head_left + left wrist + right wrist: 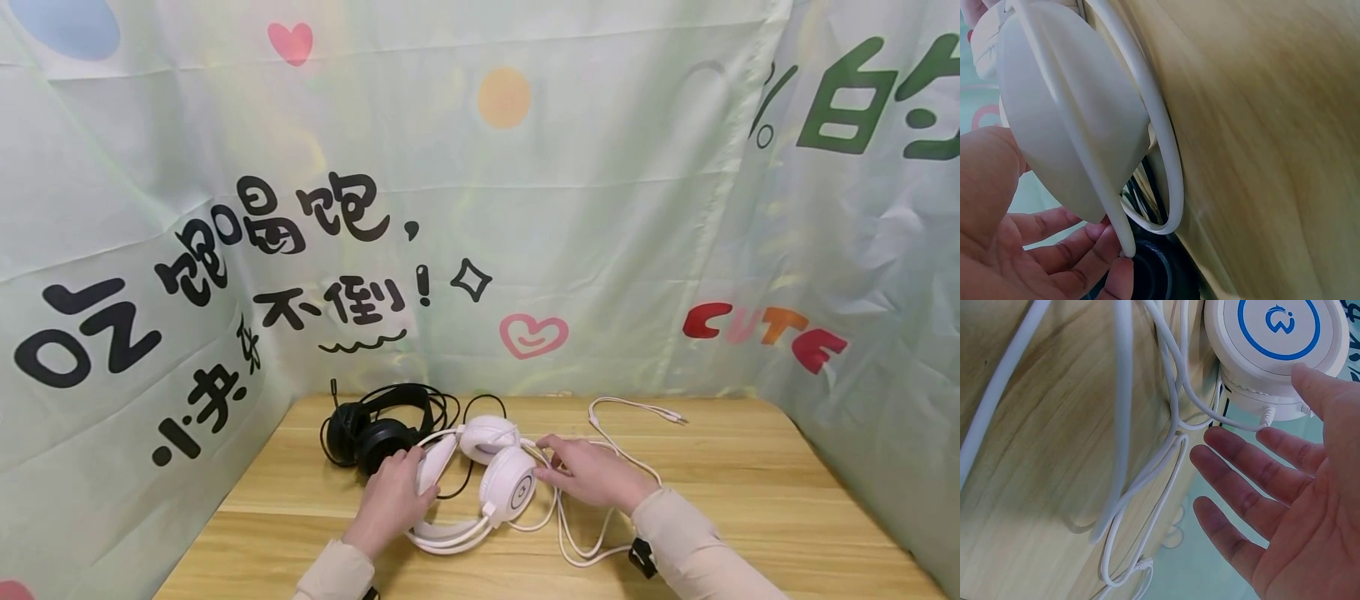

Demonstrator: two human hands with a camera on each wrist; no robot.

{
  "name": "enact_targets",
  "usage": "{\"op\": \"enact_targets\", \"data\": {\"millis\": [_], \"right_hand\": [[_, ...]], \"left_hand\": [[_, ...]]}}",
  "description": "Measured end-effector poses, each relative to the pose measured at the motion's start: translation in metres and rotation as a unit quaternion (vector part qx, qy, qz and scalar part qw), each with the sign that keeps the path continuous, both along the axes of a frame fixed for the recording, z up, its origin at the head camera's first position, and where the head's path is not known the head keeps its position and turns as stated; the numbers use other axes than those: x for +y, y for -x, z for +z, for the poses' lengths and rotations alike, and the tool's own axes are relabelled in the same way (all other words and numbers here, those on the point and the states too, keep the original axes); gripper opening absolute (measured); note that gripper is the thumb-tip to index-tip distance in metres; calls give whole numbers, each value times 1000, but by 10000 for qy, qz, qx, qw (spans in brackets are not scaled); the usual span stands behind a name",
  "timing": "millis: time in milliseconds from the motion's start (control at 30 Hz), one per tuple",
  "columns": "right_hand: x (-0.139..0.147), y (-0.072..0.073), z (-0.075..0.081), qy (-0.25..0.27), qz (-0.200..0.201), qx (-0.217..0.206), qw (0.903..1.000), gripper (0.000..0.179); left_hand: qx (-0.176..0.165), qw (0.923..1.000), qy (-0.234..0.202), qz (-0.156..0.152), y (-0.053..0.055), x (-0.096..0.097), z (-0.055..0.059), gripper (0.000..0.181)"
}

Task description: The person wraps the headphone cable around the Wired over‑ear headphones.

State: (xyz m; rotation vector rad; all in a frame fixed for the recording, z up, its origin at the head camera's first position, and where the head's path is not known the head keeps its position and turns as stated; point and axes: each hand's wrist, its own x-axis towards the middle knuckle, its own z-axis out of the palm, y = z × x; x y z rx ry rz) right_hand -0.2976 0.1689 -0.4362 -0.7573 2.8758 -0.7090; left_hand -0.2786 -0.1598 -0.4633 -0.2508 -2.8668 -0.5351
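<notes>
A pair of white headphones (508,485) lies on the wooden table, its headband to the left and its ear cups to the right. My left hand (392,498) grips the headband; in the left wrist view, fingers and thumb go round the wide white inner band (1072,106) and its thin outer rail. On the other side, my right hand (596,473) has its fingers spread, with the thumb tip at the rim of an ear cup (1279,337) bearing a blue ring and logo. Its index fingertip is right by the white cable (1175,394) where that enters the cup.
Black headphones (382,442) with a microphone boom and coiled black cable lie behind my left hand. Loops of white cable (581,560) spread over the table (742,500) around my right hand, the plug end (675,416) farther back. Printed cloth walls (600,250) stand behind and at both sides.
</notes>
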Motion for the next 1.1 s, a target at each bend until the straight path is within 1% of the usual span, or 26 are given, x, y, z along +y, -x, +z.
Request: {"op": "enact_targets", "data": {"millis": [300,500,733,900,1100], "right_hand": [[0,-2,-1,-37,169,234,9996,59],[0,-2,-3,-103,190,258,9994,60],[0,-3,-3,-107,126,243,9996,60],[1,-4,-3,-102,100,317,9994,59],[2,-7,-2,-98,123,355,9992,59]], "left_hand": [[103,9999,45,-25,-1,0,-1,53],[178,9998,44,-40,-3,0,-2,53],[113,9999,0,-55,-4,0,-3,52],[101,9999,1,-121,-5,1,-4,52],[86,9999,-18,-135,-9,3,-4,52]]}}
